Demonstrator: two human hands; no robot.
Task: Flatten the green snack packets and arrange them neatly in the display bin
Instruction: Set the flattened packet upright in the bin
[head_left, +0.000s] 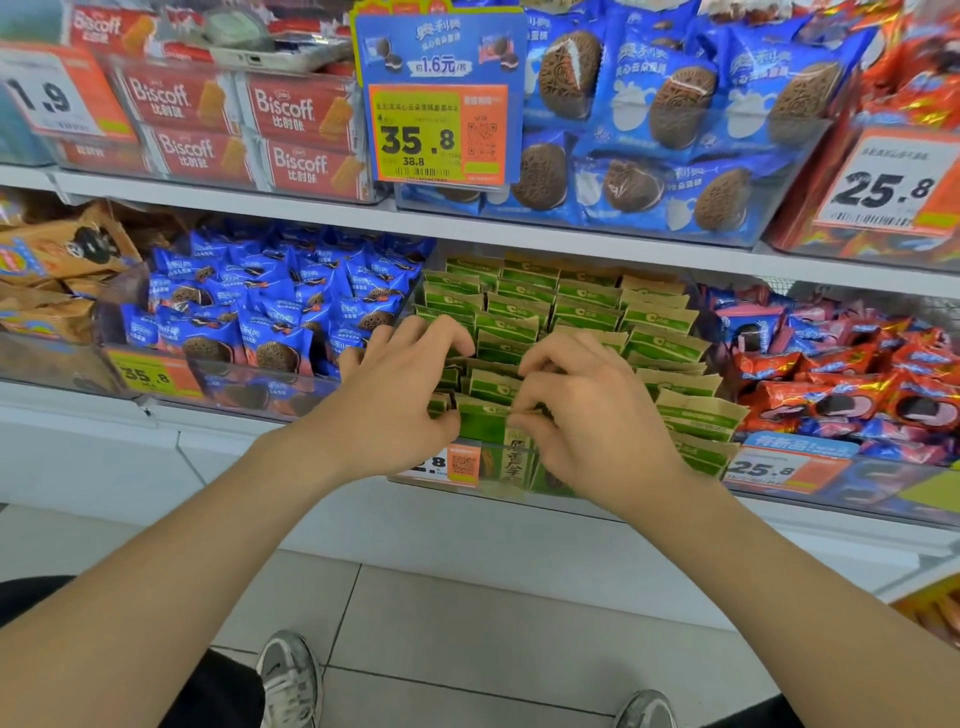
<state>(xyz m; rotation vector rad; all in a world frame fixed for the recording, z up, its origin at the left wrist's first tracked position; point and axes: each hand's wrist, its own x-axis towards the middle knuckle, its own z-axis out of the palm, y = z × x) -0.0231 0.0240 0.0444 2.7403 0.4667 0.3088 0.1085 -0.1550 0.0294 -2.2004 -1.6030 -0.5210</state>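
Note:
Several green and tan snack packets (587, 306) stand in rows inside a clear display bin (550, 493) on the lower shelf. My left hand (400, 395) is at the front left of the bin, its fingers curled over the packet tops and its thumb against a front packet (480, 421). My right hand (587, 415) is beside it, fingers bent, pinching the top edge of that same front packet. The packets under both hands are partly hidden.
A bin of blue cookie packets (270, 312) sits to the left, red and pink packets (852, 374) to the right. The upper shelf holds Biscoff boxes (239, 124) and large blue packs (670, 124). Price tags hang on the bin fronts. My shoes (291, 675) stand on grey floor tiles.

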